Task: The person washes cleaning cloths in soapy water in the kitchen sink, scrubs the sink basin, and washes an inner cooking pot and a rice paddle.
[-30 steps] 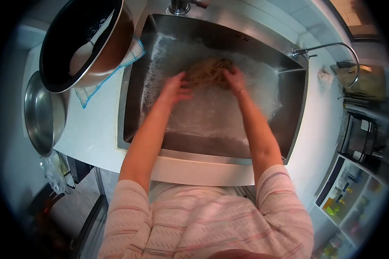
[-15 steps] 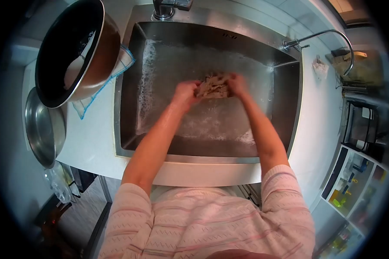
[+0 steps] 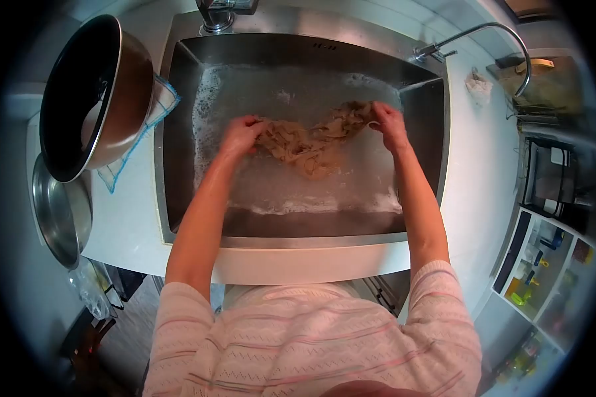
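A wet brown cloth [image 3: 308, 147] stretches between my two hands over the soapy water in the steel sink [image 3: 298, 239]. Its middle sags down and seems to dip into the cloudy water. My left hand [image 3: 243, 135] is closed on the cloth's left end. At the other end, my right hand [image 3: 389, 124] pinches the cloth, and a thin pale loop hangs beside those fingers. Folds hide the cloth's exact shape. Foam lines the water's edges along the sink walls.
Left of the sink, a large dark-lined pot [image 3: 129, 99] rests tilted on a blue-edged cloth [image 3: 129, 159]. A steel basin [image 3: 63, 212] leans below it. The faucet [image 3: 216, 20] rises at the back, and a slim curved tap [image 3: 510, 30] stands at the right corner.
My hands have moved apart, left hand leftward and right hand rightward. The bunched cloth is now spread out between them. The whole view has shifted slightly.
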### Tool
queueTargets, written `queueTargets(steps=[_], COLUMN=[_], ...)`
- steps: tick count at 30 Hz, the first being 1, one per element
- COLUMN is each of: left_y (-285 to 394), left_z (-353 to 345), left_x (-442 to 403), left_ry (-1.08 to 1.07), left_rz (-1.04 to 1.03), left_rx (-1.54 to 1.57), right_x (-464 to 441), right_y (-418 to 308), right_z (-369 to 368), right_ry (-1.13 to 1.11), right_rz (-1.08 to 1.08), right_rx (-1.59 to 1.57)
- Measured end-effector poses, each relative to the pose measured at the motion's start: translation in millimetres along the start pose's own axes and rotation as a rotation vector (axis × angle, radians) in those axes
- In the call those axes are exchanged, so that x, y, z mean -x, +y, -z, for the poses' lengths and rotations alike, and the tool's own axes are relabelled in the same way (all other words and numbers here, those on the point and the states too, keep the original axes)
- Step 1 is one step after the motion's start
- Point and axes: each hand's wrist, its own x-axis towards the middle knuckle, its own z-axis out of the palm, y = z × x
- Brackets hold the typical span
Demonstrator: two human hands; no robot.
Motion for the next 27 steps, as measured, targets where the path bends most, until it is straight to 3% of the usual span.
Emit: queueTargets(steps=[4,7,10,12,16,18,21,22,25,27], left_y=[4.9,17.5,34.4,65.5,88.8,78.5,46.4,42.2,27.5,11.5], left_z=[33.8,31.6,1.2,-22.4,-72.8,-87.5,-77.7,-69.7,-68.5,-89.2], left_x=[24.3,49.8,65.4,87.2,85.3,68.3,39.0,38.6,36.5,22.5], left_ry=[0.167,0.411,0.195,-0.049,-0.415,-0.504,-0.15,-0.157,-0.211,-0.277], left_rz=[-0.112,-0.472,-0.579,-0.517,-0.551,-0.552,-0.383,-0.261,0.093,0.29], left_rx=[-0.168,-0.299,0.185,0.375,0.381,0.348,0.178,0.185,0.317,0.557], right_x=[15.0,36.3,60.9,84.8,89.0,52.0,-7.6,-3.9,1.0,-29.5], right_y=[-35.3,-64.9,-88.0,-107.8,-84.1,-43.9,57.1,55.8,62.2,119.5], right_z=[8.8,1.6,-17.8,-36.6,-64.0,-46.7,14.0,22.5,7.2,-15.4], right_ry=[-0.048,-0.148,-0.248,-0.328,-0.537,-0.504,-0.115,-0.009,0.28,-0.132], right_rz=[0.071,0.118,0.159,0.25,0.442,0.279,0.064,-0.047,0.134,0.231], right_rx=[-0.207,-0.277,-0.335,-0.202,0.231,0.486,0.303,0.299,0.294,0.477])
